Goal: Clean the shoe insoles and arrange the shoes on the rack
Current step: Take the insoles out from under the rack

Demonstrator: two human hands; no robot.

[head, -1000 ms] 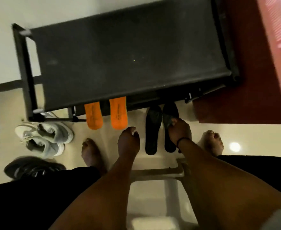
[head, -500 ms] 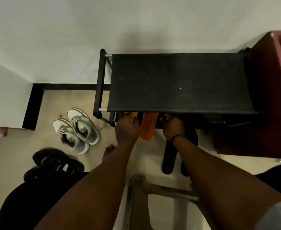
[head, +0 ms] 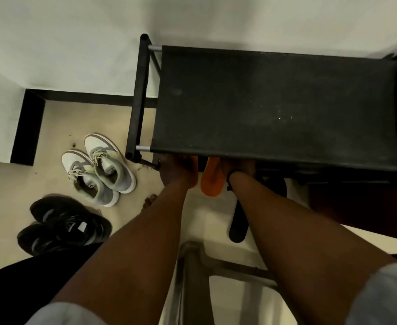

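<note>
Beneath black rack [head: 274,102] shelf, both hands reach beside orange insole [head: 212,181].

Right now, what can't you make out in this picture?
- Fingers of both hands, left and right: hidden under the rack's top shelf.
- Lower shelves: covered by that shelf.
- Second orange insole: only one shows.
- Black insoles: crossed by the right forearm.

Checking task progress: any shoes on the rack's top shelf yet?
No. The rack's top shelf is bare; the grey-white sneakers and black shoes sit on the floor.
</note>
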